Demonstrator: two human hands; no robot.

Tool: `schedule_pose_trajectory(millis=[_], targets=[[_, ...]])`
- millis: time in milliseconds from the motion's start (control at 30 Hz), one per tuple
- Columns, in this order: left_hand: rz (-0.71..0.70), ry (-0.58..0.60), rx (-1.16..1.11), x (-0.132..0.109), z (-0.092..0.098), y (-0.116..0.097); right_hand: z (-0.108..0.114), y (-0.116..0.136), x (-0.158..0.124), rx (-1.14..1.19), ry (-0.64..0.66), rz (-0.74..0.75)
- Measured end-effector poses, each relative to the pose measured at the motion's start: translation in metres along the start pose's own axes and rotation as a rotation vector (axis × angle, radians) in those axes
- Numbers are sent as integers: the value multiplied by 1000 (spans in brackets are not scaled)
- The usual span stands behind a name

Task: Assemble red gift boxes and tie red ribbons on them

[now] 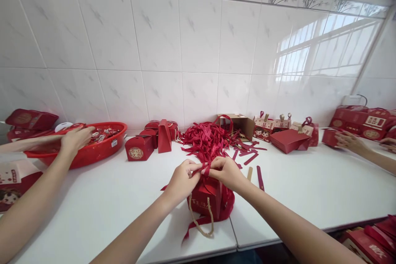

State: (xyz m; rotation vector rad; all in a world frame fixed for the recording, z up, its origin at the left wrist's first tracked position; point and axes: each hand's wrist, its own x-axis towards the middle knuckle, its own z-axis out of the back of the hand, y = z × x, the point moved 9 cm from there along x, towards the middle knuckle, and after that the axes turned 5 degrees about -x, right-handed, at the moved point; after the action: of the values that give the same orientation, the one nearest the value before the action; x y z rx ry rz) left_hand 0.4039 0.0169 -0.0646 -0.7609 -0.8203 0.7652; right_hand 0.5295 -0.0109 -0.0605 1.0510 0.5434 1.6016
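Observation:
A small red gift box (214,198) with gold lettering stands near the table's front edge. A twisted rope handle (206,233) hangs down its front. Over the box top, my left hand (182,179) pinches a red ribbon (206,169) between thumb and fingers. From the other side my right hand (227,173) pinches the same ribbon, close to my left fingertips. Red ribbon also lies around the box's base. Just behind my hands rises a heap of loose red ribbons (206,138).
At left, a co-worker's hand (77,138) reaches into a red basin (119,130) of packets. Another person's hand (349,141) touches a red box at right. Finished-looking boxes (139,148), an open carton (244,123) and flat strips (260,177) lie on the white table (297,189).

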Motion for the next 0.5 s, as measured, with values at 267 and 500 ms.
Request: schedule_pose_trajectory(millis=[267,500], targets=[[-283,-27,231,-11,-9,-10,-16,-12,3,40,156,-163],[-335,93,119,0,-5,-9,-22,-14,17,-53,350,-158]])
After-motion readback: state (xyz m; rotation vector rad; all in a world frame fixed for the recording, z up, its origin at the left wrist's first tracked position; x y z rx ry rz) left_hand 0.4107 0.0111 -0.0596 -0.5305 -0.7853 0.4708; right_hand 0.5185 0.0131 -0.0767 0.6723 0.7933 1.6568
